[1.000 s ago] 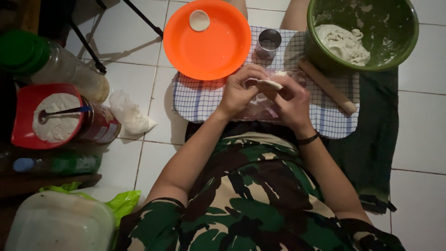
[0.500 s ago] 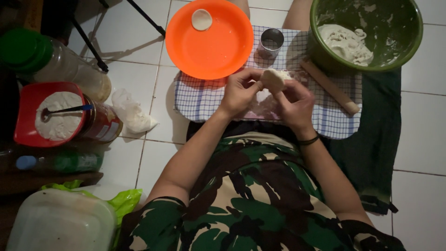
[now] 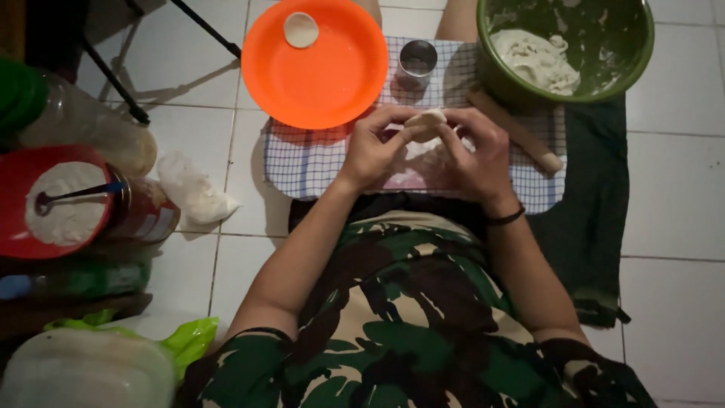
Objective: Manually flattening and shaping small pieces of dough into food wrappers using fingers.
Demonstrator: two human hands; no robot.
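A small pale piece of dough [image 3: 427,119] sits right at the centre of the action, pinched between both hands above the checked cloth [image 3: 317,162]. The left hand [image 3: 375,145] has its fingers curled together on the dough's left edge, and the right hand [image 3: 476,151] mirrors it, fingers closed on the right edge, thumbs meeting underneath. A dark band rings the right wrist.

Under the hands the cloth looks dusted white. At 12 o'clock from the dough, just beyond the fingertips, stands a small metal cup [image 3: 418,62]. At 10 o'clock lies the orange plate [image 3: 325,75], overlapping the cloth's far corner, with one round flat dough disc [image 3: 300,29] near its far rim. At 2 o'clock sits the green bowl [image 3: 634,53], a lump of dough [image 3: 538,59] inside it, its walls smeared. A wooden rolling pin [image 3: 517,132] runs diagonally just beside the right hand, one end tucked under the bowl.

Further out at 9 o'clock, on the tiled floor [image 3: 672,189], a crumpled plastic bag [image 3: 195,190], then a red container of flour [image 3: 64,200] with a spoon handle across it. A dark cloth [image 3: 596,227] lies at 4 o'clock.
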